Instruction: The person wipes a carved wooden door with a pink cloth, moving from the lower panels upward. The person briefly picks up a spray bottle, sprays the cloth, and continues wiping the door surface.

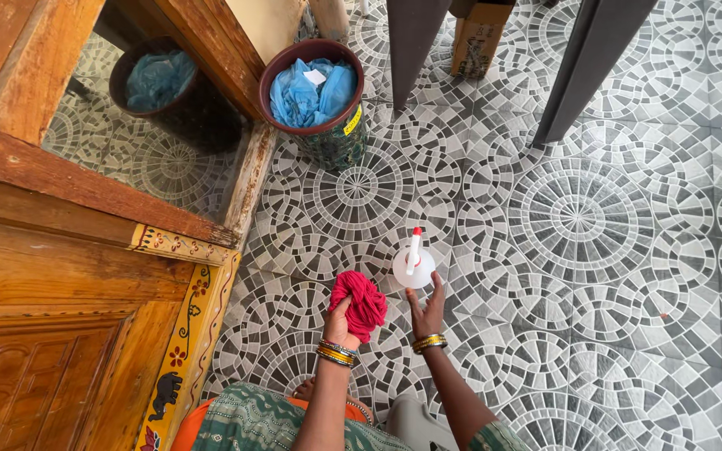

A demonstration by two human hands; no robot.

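My left hand (340,321) grips a bunched red cloth (361,302), held up over the patterned floor tiles. My right hand (428,311) is spread with fingers apart, its fingertips at or just short of a white spray bottle (413,266) with a red-tipped nozzle that stands on the floor; contact cannot be told. Both wrists wear gold bangles. My green patterned clothing shows at the bottom edge.
A dark waste bin (333,134) lined with a blue bag stands by a wood-framed mirror (160,159) that reflects it. A carved wooden cabinet (60,351) fills the left. Dark furniture legs (587,67) and a cardboard box (478,38) stand farther off.
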